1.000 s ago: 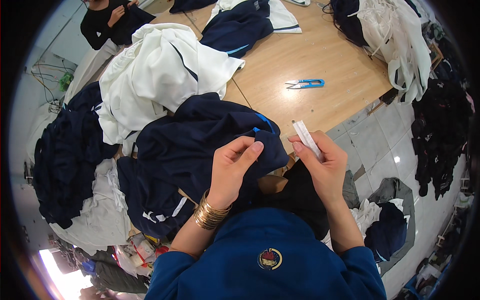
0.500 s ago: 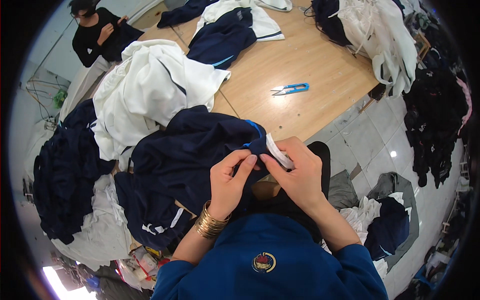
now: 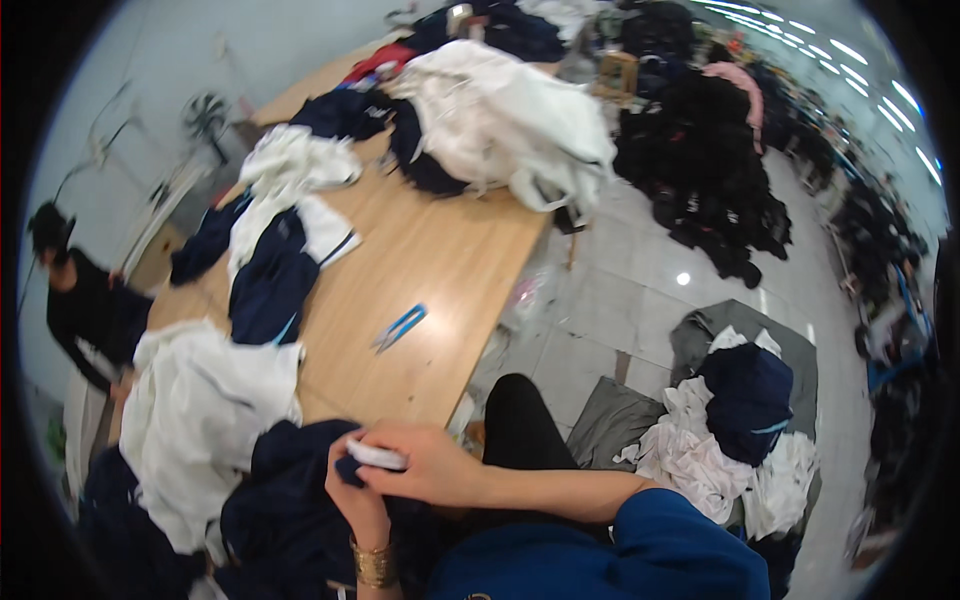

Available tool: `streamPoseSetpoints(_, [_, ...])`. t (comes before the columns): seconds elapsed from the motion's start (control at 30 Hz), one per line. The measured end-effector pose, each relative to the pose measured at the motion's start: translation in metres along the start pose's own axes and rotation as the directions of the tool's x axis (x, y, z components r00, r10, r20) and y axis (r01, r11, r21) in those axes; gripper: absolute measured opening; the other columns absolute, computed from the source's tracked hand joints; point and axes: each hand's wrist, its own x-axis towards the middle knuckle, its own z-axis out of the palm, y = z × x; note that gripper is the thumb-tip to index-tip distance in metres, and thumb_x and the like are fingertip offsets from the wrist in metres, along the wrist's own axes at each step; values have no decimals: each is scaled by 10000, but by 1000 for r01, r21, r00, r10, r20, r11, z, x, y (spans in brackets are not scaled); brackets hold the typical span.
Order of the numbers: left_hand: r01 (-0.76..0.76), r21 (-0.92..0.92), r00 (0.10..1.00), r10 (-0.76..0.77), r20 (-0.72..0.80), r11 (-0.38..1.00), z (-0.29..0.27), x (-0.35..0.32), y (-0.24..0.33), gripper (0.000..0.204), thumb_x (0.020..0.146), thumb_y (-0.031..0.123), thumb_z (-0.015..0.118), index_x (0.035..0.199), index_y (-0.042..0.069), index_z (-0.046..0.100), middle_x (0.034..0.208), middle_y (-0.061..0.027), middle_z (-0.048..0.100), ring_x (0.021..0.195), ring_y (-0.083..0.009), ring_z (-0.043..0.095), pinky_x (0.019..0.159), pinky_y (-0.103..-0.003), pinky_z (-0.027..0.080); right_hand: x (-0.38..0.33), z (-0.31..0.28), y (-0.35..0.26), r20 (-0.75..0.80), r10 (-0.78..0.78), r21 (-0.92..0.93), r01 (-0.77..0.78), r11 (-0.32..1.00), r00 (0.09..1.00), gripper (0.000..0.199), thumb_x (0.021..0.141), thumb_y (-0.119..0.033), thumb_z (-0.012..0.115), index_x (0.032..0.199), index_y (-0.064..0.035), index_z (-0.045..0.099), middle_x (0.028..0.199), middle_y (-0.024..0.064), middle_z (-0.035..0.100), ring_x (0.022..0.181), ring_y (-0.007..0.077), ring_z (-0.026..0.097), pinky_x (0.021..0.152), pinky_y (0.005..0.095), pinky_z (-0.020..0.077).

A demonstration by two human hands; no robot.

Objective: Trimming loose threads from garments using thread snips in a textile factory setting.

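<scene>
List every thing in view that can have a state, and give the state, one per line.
Navy garment: crumpled, partly gripped
White strip: held, slightly curved
Left hand: closed on the navy garment
Right hand: closed on the white strip
Snips: lying on the table
Black clothes: heaped on the floor
Grey cloth: spread on the floor
Ceiling lights: lit
Fan: upright; spinning or not, unclear

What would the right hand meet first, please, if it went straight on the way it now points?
Probably the left hand, close against it, with the navy garment beyond; depth is unclear.
</scene>
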Motion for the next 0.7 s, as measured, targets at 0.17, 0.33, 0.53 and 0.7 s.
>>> streamPoseSetpoints(0.17, [-93,94,975,71,212,991,0,4,-17,105,839,18,583,933,-30,577,885,-49,617,822,-120,573,750,-251,458,1,-11,-3,-39,128,94,-124,988,991,207,771,-170,649,862,7,590,763,127,610,682,201,585,634,299,454])
streamPoseSetpoints(0.33, [130,95,849,-161,504,987,-30,17,-3,156,881,113,575,779,4,529,635,-26,527,529,-93,485,499,-228,386,4,-24,26,-50,323,353,-286,891,945,200,805,-151,662,936,-7,616,734,-2,582,723,52,505,636,215,419])
streamPoseSetpoints(0.53, [345,-221,916,-276,292,912,-41,22,-5,346,958,298,457,694,93,368,538,5,326,417,-84,288,391,-227,234,12,-13,69,61,174,-488,-122,864,983,290,855,-314,568,914,-32,607,782,158,611,752,316,599,656,390,462])
streamPoseSetpoints(0.7, [121,-74,985,-111,129,990,-28,15,0,354,969,319,420,1005,-19,515,1056,-87,561,651,-87,495,523,-186,381,9,22,73,69,54,-249,-35,968,996,196,863,-206,542,915,-36,625,856,144,616,796,336,598,683,387,471])
